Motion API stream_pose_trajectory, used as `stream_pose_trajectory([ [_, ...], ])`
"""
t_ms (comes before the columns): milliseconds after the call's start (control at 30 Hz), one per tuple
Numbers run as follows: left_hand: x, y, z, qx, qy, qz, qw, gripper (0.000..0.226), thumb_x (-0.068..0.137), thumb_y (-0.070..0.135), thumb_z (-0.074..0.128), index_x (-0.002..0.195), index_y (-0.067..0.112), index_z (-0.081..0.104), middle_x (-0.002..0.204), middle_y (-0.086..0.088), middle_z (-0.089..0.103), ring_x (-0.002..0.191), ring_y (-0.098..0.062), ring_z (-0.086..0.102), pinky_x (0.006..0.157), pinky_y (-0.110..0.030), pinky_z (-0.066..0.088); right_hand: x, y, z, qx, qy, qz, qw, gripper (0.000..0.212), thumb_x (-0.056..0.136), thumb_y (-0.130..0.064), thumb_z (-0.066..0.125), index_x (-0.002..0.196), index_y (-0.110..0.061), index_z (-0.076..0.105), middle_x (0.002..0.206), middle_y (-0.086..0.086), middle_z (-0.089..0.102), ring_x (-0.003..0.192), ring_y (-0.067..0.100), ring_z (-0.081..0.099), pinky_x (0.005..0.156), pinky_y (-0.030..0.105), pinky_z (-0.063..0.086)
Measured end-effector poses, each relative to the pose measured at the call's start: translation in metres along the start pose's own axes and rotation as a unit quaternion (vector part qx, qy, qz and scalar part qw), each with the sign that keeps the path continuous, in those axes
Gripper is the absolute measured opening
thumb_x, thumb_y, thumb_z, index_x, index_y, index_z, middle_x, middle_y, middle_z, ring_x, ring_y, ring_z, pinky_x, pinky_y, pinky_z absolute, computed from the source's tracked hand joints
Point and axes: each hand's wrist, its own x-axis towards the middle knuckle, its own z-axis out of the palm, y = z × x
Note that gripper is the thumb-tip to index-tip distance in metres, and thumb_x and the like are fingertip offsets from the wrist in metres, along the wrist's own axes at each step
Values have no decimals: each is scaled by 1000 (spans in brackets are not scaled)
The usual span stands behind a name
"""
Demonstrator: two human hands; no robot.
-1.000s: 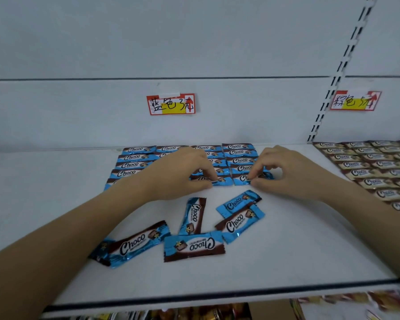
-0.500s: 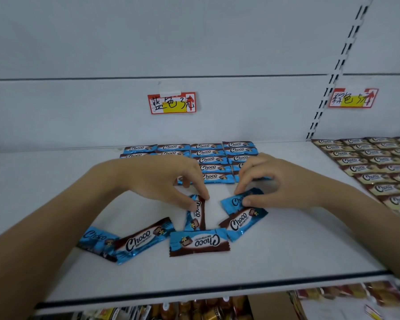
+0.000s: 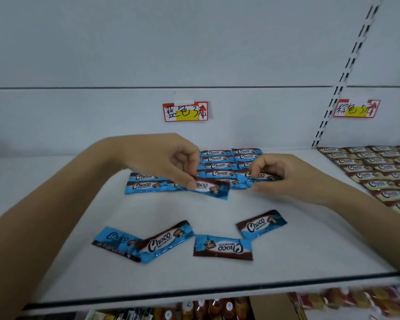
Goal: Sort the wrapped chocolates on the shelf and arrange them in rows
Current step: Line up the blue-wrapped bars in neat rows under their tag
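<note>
On the white shelf (image 3: 286, 262), the blue-wrapped chocolates lie in neat rows (image 3: 219, 166) toward 12 o'clock, below a red and yellow handwritten label (image 3: 185, 111) on the back panel. The left hand (image 3: 162, 158) pinches one blue wrapped chocolate (image 3: 209, 187) between thumb and fingertips, holding it tilted at the near edge of the rows. At about 1 o'clock from it, the right hand (image 3: 284, 174) is curled over another blue chocolate (image 3: 259, 176) at the rows' near right corner, thumb and fingers closed on its wrapper. Toward 6 o'clock, four loose chocolates lie unsorted near the shelf's front: a blurred one (image 3: 116, 242) at 7 o'clock overlapped by a slanted one (image 3: 165, 241), an upside-down one (image 3: 223, 248) just beside them, and one (image 3: 261, 224) angled at 5 o'clock. At 3 o'clock, on the next bay, brown-wrapped chocolates (image 3: 379, 172) are laid in rows beneath a second label (image 3: 356, 108).
</note>
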Motion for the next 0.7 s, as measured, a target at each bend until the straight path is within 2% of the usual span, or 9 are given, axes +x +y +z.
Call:
stream_pose_trajectory([
  [100,-13,-16,-12,-33,49,-12,998,29,61,36,70,75,15,56,82,3,74,75,-14,69,65,-21,54,5,-9,6,35,-16,3,999,14,72,-6,69,80,-14,61,90,-9,69,90,1,65,72,12,49],
  [200,-28,-32,-15,-59,77,-25,995,27,61,32,70,74,13,56,77,1,73,72,-11,68,60,-17,51,13,-20,14,27,-22,4,999,15,75,-8,68,85,-18,62,97,-7,69,94,3,65,73,15,50],
  [300,-38,-45,-18,-64,85,-42,993,26,63,27,71,73,10,55,69,3,71,66,-7,65,59,-16,49,28,-30,26,-55,-25,-10,998,26,79,-11,67,97,-26,56,101,-9,69,93,3,65,80,20,53],
  [467,-51,-65,-16,-68,74,-33,994,23,66,28,72,84,21,59,80,-3,70,79,-19,66,69,-32,52,54,-54,51,-156,-30,-35,987,25,82,-21,65,103,-32,56,96,-21,64,92,-5,61,78,14,52],
  [533,-58,-70,-11,-43,75,-6,996,16,72,28,74,82,28,62,86,-1,70,77,-17,63,72,-33,52,62,-58,61,-183,-23,-64,981,25,83,-24,64,104,-35,57,99,-20,62,94,-2,60,80,15,50],
  [600,-65,-75,-4,4,77,8,997,12,77,26,72,81,30,62,83,8,68,70,-7,59,69,-29,51,66,-56,70,-197,-10,-90,976,26,82,-25,64,105,-37,58,102,-14,58,97,2,57,83,17,47],
  [700,-70,-76,2,88,99,14,991,14,78,27,70,82,35,59,76,15,64,72,-2,56,65,-14,43,63,-44,78,-232,-19,-108,966,30,82,-24,65,108,-36,59,101,-17,53,97,-3,49,80,7,39],
])
